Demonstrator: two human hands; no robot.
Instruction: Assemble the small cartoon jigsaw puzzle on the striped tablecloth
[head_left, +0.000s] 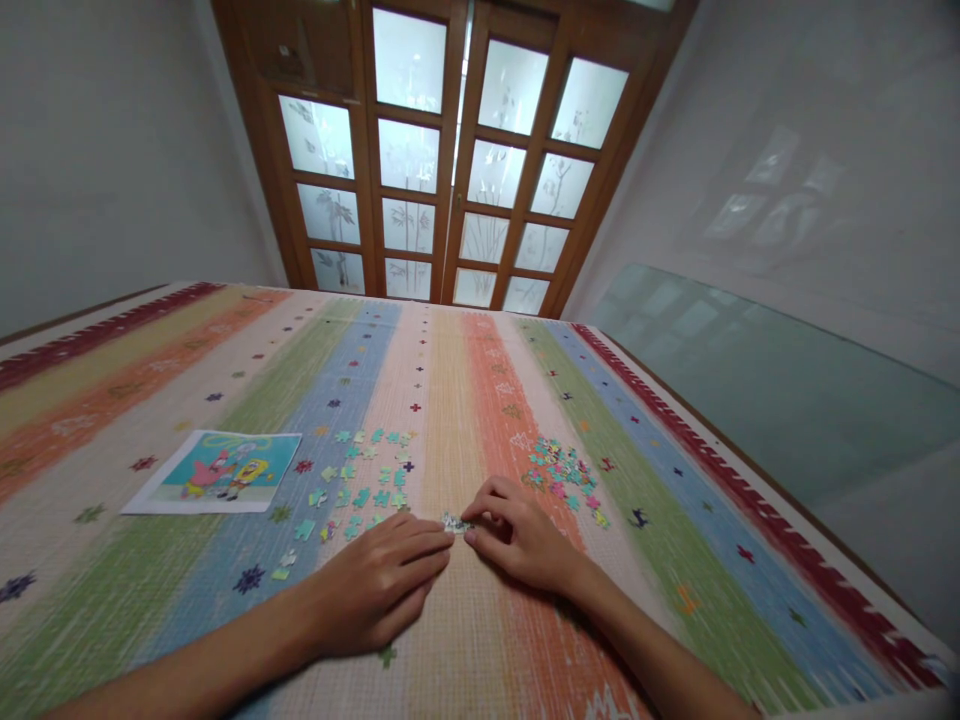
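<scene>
A wooden double door with frosted, etched glass panes closes the far end of the room, and a glass sheet leans along the wall on the right. A striped tablecloth in green, blue, cream, orange and red bands covers the table and fills most of the view. On its left part lies a printed cartoon reference picture, flat and well apart from the hands. Between that picture and the hands, loose turquoise puzzle pieces are spread singly across the blue and cream bands; a denser heap of mixed pieces sits on the orange band, just beyond the right hand. The left hand rests palm down, fingers extended and flat on the cloth, its fingertips touching a small joined cluster of pieces. The right hand is curled, its fingertips pinching the same cluster from the other side, at the cream band near the table's front centre.
</scene>
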